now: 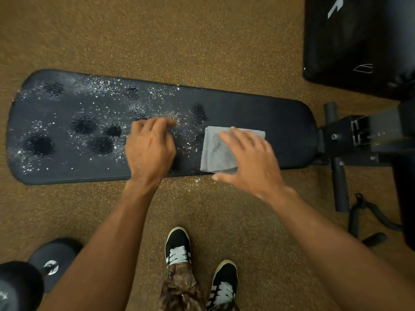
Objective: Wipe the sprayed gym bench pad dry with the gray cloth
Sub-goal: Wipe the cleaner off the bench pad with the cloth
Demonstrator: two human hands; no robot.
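Cloth placement before the wiping stroke, with hazards.
The gray cloth (216,151) lay folded on the surface (258,108), just right of the droplets (94,86), under my right hand (251,158), whose spread fingers gripped nothing. My left hand (149,149), loosely curled and empty, rested in the wet patch. I judged the ungripped cloth might slip or unfold, and the left hand might block the stroke.

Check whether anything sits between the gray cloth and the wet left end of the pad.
Yes: the left hand rests on the bench pad directly left of the gray cloth, in its path to the droplets. The right hand lies flat over the cloth. Nothing else visible there.
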